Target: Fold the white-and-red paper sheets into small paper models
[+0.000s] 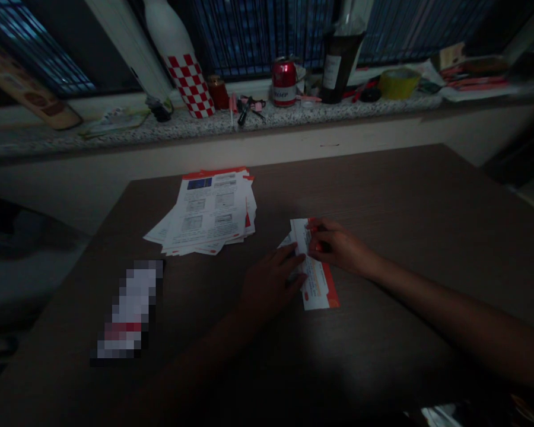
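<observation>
Two bare forearms (445, 314) reach in closest, ending at one narrow sheet (315, 287), white with orange edging, which lies on the table (427, 207). From where I stand, the left hand (271, 281) has its fingers loosely spread across the narrow sheet's left edge; the right hand (338, 246) has its fingers bent in at the orange edge, though I can't tell whether they pinch the paper. One pale corner pokes out left of the narrow sheet. Left of it and slightly beyond sits one fanned pile of papers (213, 216), too overlapped to count; left and nearer lies one pixelated oblong item (131, 308). Well beyond the narrow sheet, the sill (137, 133) bears four containers: one white bottle with red checks (187, 77), one small reddish jar (218, 92), one red can (284, 83) and one dark bottle (338, 68), their contents hidden from me. One yellow tape roll (398, 83) sits right of those.
</observation>
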`<state>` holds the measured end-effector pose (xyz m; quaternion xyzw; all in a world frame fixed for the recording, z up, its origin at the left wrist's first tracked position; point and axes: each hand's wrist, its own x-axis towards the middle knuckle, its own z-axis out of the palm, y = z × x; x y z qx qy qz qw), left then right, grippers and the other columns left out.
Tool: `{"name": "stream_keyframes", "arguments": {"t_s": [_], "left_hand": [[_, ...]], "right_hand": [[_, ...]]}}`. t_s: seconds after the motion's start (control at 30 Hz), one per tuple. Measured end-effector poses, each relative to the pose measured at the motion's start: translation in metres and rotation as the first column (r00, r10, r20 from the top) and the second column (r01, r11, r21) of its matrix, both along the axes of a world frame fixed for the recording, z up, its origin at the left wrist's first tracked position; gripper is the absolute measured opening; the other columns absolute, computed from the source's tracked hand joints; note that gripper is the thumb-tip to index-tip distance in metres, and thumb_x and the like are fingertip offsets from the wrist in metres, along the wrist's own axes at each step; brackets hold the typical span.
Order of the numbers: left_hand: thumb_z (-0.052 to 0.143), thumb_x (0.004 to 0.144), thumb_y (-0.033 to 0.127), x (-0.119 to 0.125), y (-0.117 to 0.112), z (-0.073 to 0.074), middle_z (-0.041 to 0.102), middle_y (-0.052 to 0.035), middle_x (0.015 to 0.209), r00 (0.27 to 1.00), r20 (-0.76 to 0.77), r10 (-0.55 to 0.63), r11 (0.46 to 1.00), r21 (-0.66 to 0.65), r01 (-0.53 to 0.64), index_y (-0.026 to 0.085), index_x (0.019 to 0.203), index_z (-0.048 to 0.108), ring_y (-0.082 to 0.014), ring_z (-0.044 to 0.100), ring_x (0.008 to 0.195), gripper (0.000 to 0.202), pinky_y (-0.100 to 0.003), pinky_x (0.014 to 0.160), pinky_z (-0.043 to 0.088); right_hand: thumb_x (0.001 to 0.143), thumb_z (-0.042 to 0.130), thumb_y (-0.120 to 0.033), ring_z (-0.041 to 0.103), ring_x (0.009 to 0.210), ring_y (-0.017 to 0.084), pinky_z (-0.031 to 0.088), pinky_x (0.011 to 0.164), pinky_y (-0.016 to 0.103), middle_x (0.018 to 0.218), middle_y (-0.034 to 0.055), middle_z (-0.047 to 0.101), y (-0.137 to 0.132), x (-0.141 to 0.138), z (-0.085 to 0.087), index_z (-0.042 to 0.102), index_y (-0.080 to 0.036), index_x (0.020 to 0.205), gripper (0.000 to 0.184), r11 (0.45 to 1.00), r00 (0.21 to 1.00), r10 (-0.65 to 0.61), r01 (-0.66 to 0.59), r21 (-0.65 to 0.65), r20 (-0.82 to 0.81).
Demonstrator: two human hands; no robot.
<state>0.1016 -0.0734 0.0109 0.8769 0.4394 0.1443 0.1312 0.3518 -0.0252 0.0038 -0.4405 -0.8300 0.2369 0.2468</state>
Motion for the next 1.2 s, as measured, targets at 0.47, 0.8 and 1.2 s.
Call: {"name": "stream_keyframes", "arguments": {"t_s": [0.47, 0.8, 1.2], "left_hand": [[0.067, 0.103, 0.04, 0.0017, 0.0003, 0.0035, 0.057, -0.0031, 0.16, 1.0, -0.014, 0.001, 1.0, 0.005, -0.001, 0.029, 0.142, 0.067, -0.0279, 0.061, 0.14, 0.041, -0.046, 0.114, 0.056], [0.067, 0.103, 0.04, 0.0025, -0.0005, 0.0027, 0.056, -0.0011, 0.161, 1.0, -0.009, 0.012, 1.0, -0.009, -0.012, 0.03, 0.144, 0.066, -0.0276, 0.059, 0.142, 0.042, -0.046, 0.117, 0.053], [0.067, 0.104, 0.039, 0.0031, -0.0002, 0.0014, 0.057, -0.003, 0.16, 1.0, -0.003, 0.015, 1.0, 0.001, -0.015, 0.029, 0.141, 0.068, -0.0286, 0.059, 0.14, 0.039, -0.047, 0.116, 0.053]], "right_hand": [[0.091, 0.077, -0.021, 0.063, 0.131, 0.031, 0.052, 0.108, 0.046, 0.141, 0.0149, 0.062, 0.0019, 0.002, -0.001, 0.075, -0.021, 0.089, 0.002, 1.0, 1.0, 0.005, -0.005, 0.005, 0.019], [0.089, 0.078, -0.023, 0.062, 0.132, 0.032, 0.052, 0.108, 0.047, 0.14, 0.0141, 0.062, 0.0046, 0.0021, -0.0033, 0.076, -0.022, 0.087, 0.003, 1.0, 1.0, 0.002, -0.002, 0.002, 0.008], [0.087, 0.079, -0.02, 0.062, 0.133, 0.032, 0.052, 0.107, 0.046, 0.135, 0.0139, 0.065, 0.0085, 0.0, -0.0011, 0.075, -0.022, 0.083, 0.005, 1.0, 1.0, 0.015, -0.015, -0.003, 0.019]]}}
